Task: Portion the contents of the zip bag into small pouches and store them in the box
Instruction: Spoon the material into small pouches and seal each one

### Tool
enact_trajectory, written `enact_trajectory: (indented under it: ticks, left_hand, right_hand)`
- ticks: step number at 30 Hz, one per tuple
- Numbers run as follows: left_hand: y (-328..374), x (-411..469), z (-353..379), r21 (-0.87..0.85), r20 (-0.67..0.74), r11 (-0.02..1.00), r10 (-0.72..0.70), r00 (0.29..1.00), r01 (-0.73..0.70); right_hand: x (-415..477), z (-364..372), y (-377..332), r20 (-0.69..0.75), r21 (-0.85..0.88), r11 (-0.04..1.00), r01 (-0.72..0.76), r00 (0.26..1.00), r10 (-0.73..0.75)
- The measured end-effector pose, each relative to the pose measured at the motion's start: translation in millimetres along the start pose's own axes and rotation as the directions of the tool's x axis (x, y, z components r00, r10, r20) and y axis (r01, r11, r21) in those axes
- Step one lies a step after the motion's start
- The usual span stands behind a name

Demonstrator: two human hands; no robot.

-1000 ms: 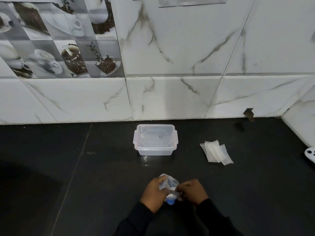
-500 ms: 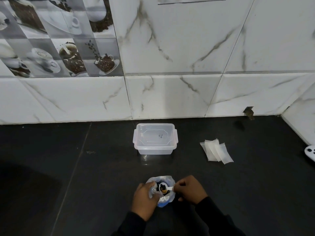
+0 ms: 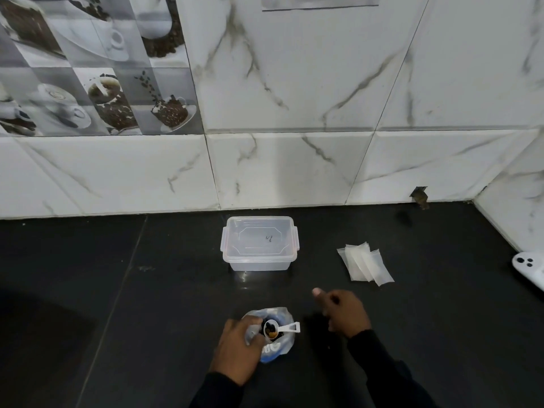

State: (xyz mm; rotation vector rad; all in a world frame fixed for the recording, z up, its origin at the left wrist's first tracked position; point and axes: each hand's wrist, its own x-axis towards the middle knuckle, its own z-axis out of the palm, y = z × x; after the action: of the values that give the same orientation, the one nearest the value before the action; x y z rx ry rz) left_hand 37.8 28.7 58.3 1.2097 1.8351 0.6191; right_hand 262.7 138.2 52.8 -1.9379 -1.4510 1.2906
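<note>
While my left hand (image 3: 235, 351) grips the zip bag (image 3: 278, 350), mouth up, at the desk's (image 3: 147, 319) near edge, my right hand (image 3: 344, 315) hovers empty, loosely curled. I should keep the bag steady, then fetch a pouch (image 3: 365, 265). The loaded white scoop (image 3: 281, 329) rests inside, its long axis left-to-right, handle pointing right.

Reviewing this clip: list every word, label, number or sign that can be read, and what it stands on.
On the box lid: one small dark handwritten mark, too small to read.
On the zip bag: white letters on blue print, creased and blurred, unreadable.
No other text seen.
</note>
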Motion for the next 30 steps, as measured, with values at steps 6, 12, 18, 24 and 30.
enact_trajectory:
  ticks: [6, 12, 18, 24, 30]
  left_hand:
    - [-3, 2, -4, -0.032, -0.079, 0.999, 0.025, 0.997, -0.027]
    - [-6, 3, -6, -0.056, -0.205, 0.997, 0.039, 0.978, -0.051]
    - [-4, 3, -7, -0.057, -0.275, 0.997, 0.040, 0.961, -0.058]
    - [4, -4, -11, -0.016, -0.400, 0.999, 0.031, 0.916, -0.040]
    - [55, -19, -18, -0.411, -0.327, 0.882, 0.092, 0.941, -0.229]
  right_hand:
    - [88, -83, 47, -0.496, -0.102, 0.993, -0.064, 0.868, 0.005]
    - [148, -123, 70, -0.319, -0.335, 0.924, -0.186, 0.945, 0.074]
    - [161, -123, 72, -0.220, -0.239, 0.960, -0.145, 0.971, 0.092]
    - [89, -117, 38, -0.297, -0.021, 0.999, 0.039, 0.954, -0.043]
    - [-20, -60, -29, -0.167, 0.165, 0.918, 0.361, 0.927, -0.335]
